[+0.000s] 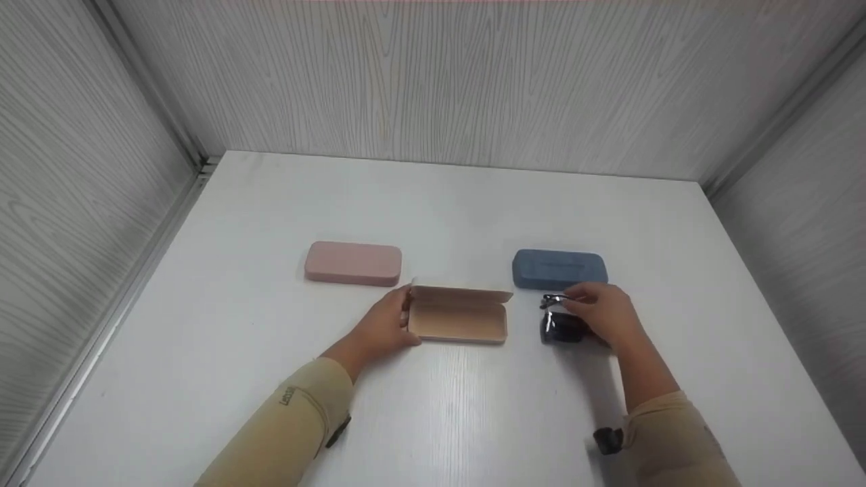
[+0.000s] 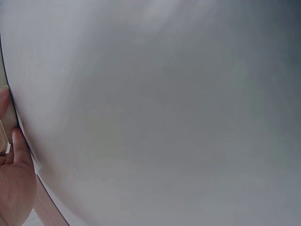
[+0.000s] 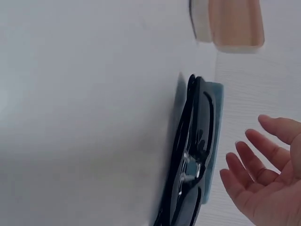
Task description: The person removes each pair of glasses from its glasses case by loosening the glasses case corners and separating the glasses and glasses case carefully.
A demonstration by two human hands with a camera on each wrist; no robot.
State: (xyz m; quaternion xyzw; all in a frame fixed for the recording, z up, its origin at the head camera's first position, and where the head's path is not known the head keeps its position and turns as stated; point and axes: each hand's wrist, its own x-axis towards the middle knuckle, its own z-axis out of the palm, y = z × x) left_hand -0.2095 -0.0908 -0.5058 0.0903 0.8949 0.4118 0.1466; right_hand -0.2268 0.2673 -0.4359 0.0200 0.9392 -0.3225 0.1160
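In the head view, an open glasses case (image 1: 458,321) with a tan lining lies at the table's middle, its lid raised at the back. My left hand (image 1: 382,325) grips its left end, thumb at the front corner and fingers by the lid. At the far left of the left wrist view, my left hand (image 2: 18,188) shows only in part. Black sunglasses (image 1: 563,327) with folded temples lie before the blue glasses case (image 1: 558,268). My right hand (image 1: 603,311) is over their right side. In the right wrist view, its fingers are spread loosely beside the sunglasses (image 3: 200,127).
A closed pink glasses case (image 1: 353,263) lies behind and left of the open one. All stand on a white table (image 1: 433,210). Wood-patterned panels (image 1: 433,81) rise behind the table and at both sides.
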